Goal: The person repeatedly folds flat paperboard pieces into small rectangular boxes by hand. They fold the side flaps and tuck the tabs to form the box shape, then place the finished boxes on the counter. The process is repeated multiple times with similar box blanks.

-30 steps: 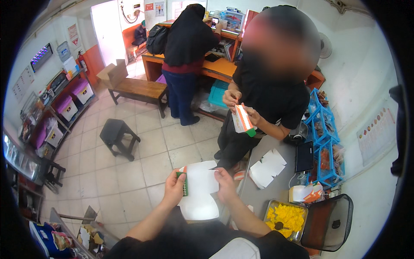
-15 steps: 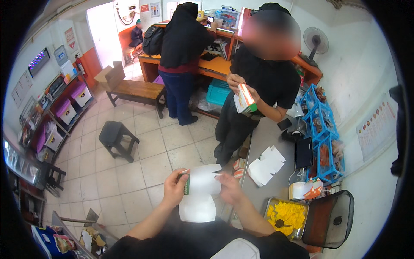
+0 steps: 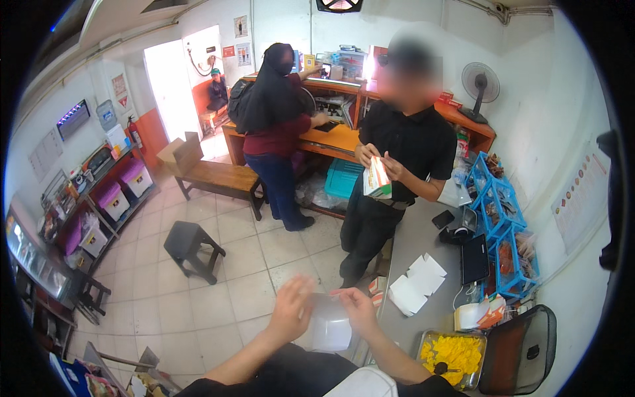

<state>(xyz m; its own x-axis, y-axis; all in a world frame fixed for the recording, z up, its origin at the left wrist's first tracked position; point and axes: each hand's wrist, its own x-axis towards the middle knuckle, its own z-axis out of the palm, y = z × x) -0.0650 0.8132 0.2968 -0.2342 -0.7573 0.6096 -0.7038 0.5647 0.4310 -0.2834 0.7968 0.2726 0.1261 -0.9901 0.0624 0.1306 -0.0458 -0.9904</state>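
Observation:
A white folding carton (image 3: 331, 332), partly folded with its plain side up, is in front of my body. My right hand (image 3: 359, 313) pinches its upper right edge between thumb and fingers. At the carton's left edge is my left hand (image 3: 291, 314), raised, its fingertips smeared by motion. Whether those fingers touch the carton is unclear. Across from me a co-worker in black holds a printed white, orange and green carton (image 3: 378, 180) in both hands.
On the grey counter (image 3: 403, 255) to my right lie flat white cartons (image 3: 418, 286), a phone (image 3: 442, 219), a dark tablet (image 3: 474, 259), blue baskets (image 3: 510, 248) and a metal tray (image 3: 423, 372) of yellow pieces. A black stool (image 3: 192, 245) and a wooden bench (image 3: 221, 178) stand on the tiled floor.
My left hand has shifted up and its grip on the carton's green-printed edge no longer shows. The carton's shape has changed. The far person in a headscarf has turned; the view has tilted up.

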